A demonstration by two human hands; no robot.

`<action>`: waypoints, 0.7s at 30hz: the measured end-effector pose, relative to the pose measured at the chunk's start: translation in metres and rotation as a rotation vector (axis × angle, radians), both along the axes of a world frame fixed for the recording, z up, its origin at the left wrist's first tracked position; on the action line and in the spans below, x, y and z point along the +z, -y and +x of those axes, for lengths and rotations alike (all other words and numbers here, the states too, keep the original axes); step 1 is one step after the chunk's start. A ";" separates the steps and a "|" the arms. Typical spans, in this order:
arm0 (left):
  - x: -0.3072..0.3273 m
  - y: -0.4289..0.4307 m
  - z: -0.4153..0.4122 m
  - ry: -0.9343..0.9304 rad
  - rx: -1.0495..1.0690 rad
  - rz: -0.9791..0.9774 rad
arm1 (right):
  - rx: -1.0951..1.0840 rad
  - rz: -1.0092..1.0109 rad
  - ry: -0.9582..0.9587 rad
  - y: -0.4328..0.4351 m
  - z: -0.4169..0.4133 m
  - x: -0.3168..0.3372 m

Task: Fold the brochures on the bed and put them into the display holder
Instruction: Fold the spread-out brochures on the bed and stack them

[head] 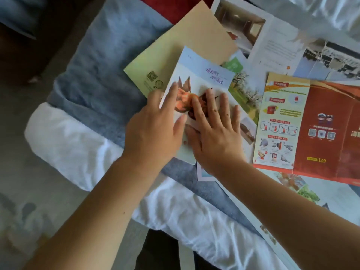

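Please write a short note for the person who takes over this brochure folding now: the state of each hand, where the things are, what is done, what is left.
Left hand: open, flat, pressing the left edge of the blue brochure.
Right hand: open, flat on the same brochure, fingers spread.
Things: the blue brochure lies on a beige sheet on the bed. The red brochure lies open to the right, with more open sheets behind and below it. The display holder is not in view.
Done: the blue brochure looks folded and is being pressed flat.
Left: fold the others, then put all into the holder.
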State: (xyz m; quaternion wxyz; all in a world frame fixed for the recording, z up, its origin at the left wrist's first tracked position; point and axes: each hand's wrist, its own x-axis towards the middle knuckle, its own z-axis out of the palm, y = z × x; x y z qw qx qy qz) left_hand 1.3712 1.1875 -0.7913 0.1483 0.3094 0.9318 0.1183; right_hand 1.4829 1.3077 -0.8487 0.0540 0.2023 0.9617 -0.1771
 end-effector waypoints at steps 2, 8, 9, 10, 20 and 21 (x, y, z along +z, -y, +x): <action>-0.020 0.005 0.003 -0.085 -0.010 -0.116 | 0.035 0.079 0.021 0.006 -0.003 -0.009; -0.068 0.013 0.025 -0.206 -0.015 -0.042 | 0.081 0.187 0.033 0.008 -0.002 -0.020; -0.072 0.013 0.024 -0.222 -0.012 -0.035 | 0.069 0.181 0.027 0.006 -0.001 -0.021; -0.075 0.013 0.023 -0.235 -0.002 -0.031 | 0.047 0.168 0.019 0.005 -0.001 -0.021; -0.077 0.023 0.008 -0.231 -0.039 -0.057 | -0.066 0.184 -0.037 -0.033 0.005 -0.024; -0.077 0.026 0.005 -0.234 -0.040 -0.063 | -0.097 0.196 -0.024 -0.046 0.007 -0.024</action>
